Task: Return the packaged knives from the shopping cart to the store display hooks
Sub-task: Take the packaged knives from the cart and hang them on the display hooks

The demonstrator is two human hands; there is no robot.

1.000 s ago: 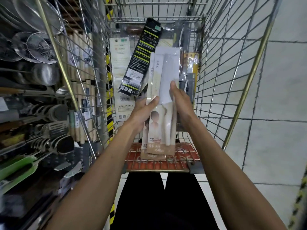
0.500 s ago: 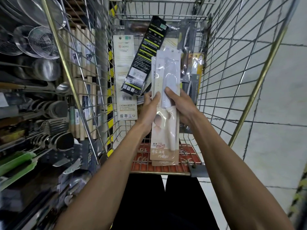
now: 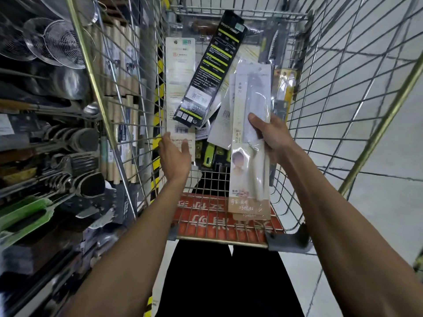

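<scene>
Knife pack (image 3: pixel 250 177), label 多用刀, in right hand (image 3: pixel 272 136); left hand (image 3: pixel 175 156) loose

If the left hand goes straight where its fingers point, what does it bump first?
Probably the pale package by the left wall of the cart: the left hand points at its lower end, though depth is unclear.

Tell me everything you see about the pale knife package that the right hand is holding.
The pale knife package is a long, narrow card, whitish above and beige at the bottom, with a clear plastic cover, a photo and a hang hole at the top. It is held lengthwise above the shopping cart. The right hand grips its middle, thumb on the front. A second similar pack seems to lie behind it.
</scene>
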